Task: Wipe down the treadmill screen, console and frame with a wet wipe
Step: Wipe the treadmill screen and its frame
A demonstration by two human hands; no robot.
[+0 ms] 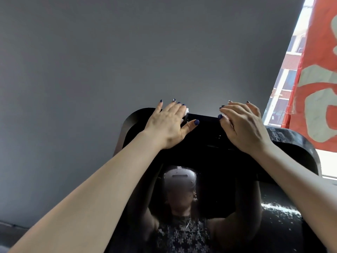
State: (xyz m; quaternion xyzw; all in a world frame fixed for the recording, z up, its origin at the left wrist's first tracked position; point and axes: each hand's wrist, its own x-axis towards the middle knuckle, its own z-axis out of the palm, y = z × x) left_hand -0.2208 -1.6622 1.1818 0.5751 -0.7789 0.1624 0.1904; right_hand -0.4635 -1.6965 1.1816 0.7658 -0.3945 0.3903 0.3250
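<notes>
the left hand point(168, 123) lies flat over the top edge of the treadmill screen point(209, 179), fingers straight and close together, thumb spread out to the right along the black bezel. under its fingers a small bit of white wet wipe point(241, 110) peeks out at the far side, pressed against the screen's upper rim; most of the wipe is hidden by the hand. the right hand point(244, 125) rests on the same top edge a little to the right, apart from the left hand, its fingers loosely bent over the rim and its thumb pointing left; it holds nothing that can be seen. both forearms are bare and reach up and forward from the near corners of the view.

the screen is dark and glossy and fills the lower middle of the view, tilted up toward the camera. it mirrors a person wearing a head-mounted device and a patterned sleeveless top, arms raised. the black console point(291, 141) curves away around the screen on the right.

beyond the screen is a plain grey wall point(127, 52). at far right a red banner point(321, 79) with pale lettering hangs beside a bright window point(288, 73), through which a brick building shows.
</notes>
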